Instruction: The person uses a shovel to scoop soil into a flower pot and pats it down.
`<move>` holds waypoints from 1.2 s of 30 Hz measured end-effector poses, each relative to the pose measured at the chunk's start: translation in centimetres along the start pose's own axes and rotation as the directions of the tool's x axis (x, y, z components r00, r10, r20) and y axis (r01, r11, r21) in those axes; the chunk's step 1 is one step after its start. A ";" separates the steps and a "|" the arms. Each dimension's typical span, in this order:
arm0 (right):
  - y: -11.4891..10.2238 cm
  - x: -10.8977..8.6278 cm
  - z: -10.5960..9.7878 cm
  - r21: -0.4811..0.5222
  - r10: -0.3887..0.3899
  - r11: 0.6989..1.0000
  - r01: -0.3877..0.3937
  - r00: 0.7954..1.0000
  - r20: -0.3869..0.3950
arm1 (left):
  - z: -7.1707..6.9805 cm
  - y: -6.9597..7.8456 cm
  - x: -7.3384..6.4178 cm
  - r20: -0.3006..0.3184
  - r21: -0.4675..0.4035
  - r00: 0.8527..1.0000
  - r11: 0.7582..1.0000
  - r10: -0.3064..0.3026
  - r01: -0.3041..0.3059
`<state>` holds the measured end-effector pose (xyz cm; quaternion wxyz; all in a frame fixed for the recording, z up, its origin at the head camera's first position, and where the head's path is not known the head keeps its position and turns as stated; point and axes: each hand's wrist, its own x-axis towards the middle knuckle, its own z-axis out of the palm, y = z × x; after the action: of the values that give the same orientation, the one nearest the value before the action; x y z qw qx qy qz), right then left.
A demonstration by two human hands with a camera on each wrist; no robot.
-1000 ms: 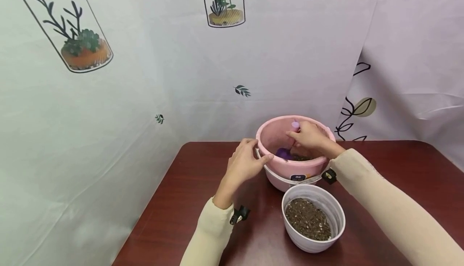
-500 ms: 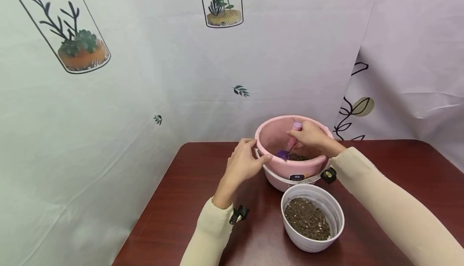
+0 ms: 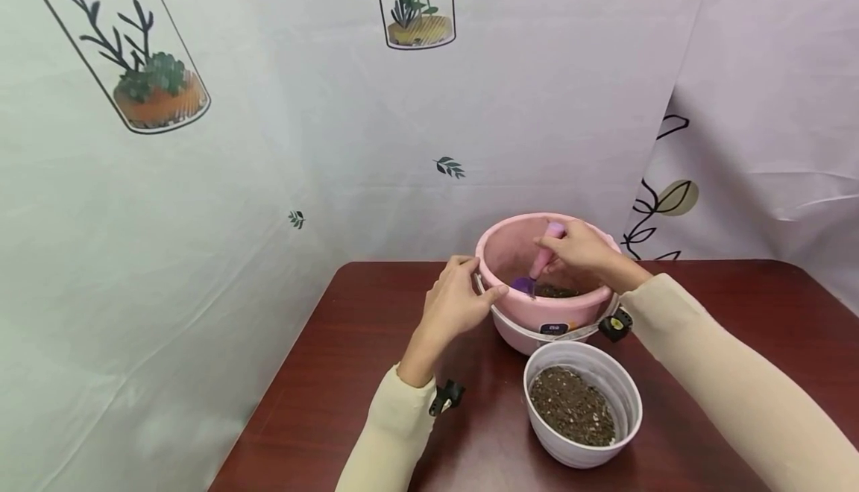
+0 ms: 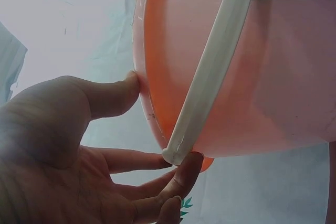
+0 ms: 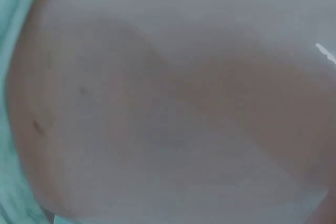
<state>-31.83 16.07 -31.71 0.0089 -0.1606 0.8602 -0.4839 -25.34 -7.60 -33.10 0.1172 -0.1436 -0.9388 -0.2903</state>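
Note:
A pink bucket (image 3: 520,309) with a white bail handle (image 4: 212,74) stands at the back of the table, dark soil (image 3: 555,292) in its bottom. My left hand (image 3: 455,307) holds its left side, thumb on the rim, fingers by the handle's end in the left wrist view. Inside the bucket, my right hand (image 3: 582,248) grips the pink handle of a small trowel (image 3: 544,257), whose purple blade reaches down to the soil and is partly hidden by the rim. The right wrist view shows mostly a blurred pale surface. In front is a white pot (image 3: 570,455) of soil (image 3: 573,406).
The dark red wooden table (image 3: 322,402) ends at the left along a slanting edge. Behind it hangs a pale wall covering (image 3: 376,119) printed with plants in jars. The white pot stands close to the bucket, near my right sleeve (image 3: 725,365).
My right hand has lifted slightly and shifted right, so more of the trowel's pink handle shows. The left hand keeps its hold on the bucket, and the pot has not moved.

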 end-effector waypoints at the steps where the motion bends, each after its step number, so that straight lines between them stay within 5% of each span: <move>1: 0.0 0.0 0.0 0.002 0.005 1.000 -0.005 1.000 -0.003 | 0.0 0.0 0.0 0.000 -0.001 1.000 1.000 0.000 0.000; 36: -0.8 -0.2 0.1 0.061 -0.011 0.998 0.013 0.999 -0.038 | 0.1 0.0 0.2 0.006 0.013 1.000 1.000 0.012 -0.012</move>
<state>-31.40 15.73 -31.14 -0.0052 -0.1562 0.8439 -0.5132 -25.52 -7.49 -33.15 0.1169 -0.1491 -0.9402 -0.2831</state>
